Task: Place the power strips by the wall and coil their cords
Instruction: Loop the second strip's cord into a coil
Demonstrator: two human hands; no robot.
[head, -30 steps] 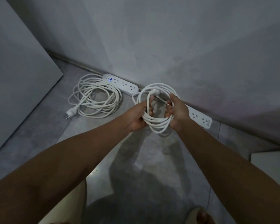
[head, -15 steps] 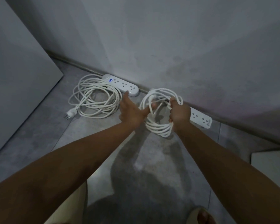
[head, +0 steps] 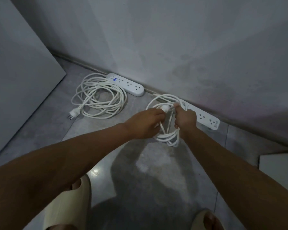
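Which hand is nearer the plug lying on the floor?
Left. The left hand is right of the floor plug, gripping the held coil; the right hand grips that coil's far side, farther off.

Left power strip [head: 125, 84] and right power strip [head: 204, 116]: white moulded plastic, smooth, slight sheen. Coiled cord [head: 100, 98] lying loose: white rubbery jacket, smooth, soft shine. Held cord [head: 168, 135], the one you grip: same white jacket, smooth. Plug [head: 73, 112] on the coiled cord's end: white plastic body, dull metal pins. Floor [head: 48, 123]: grey tile with a concrete look, mottled, mostly matt, with one glossy glare patch near your foot. Wall [head: 173, 39]: painted plaster, matt, blotchy and stained low down. Panel [head: 15, 63] on your left: flat grey, smooth, matt; can't tell the material. Your slippers [head: 68, 205]: cream foam-like rubber, matt, smooth. White slab [head: 279, 168] at your right: smooth, matt.
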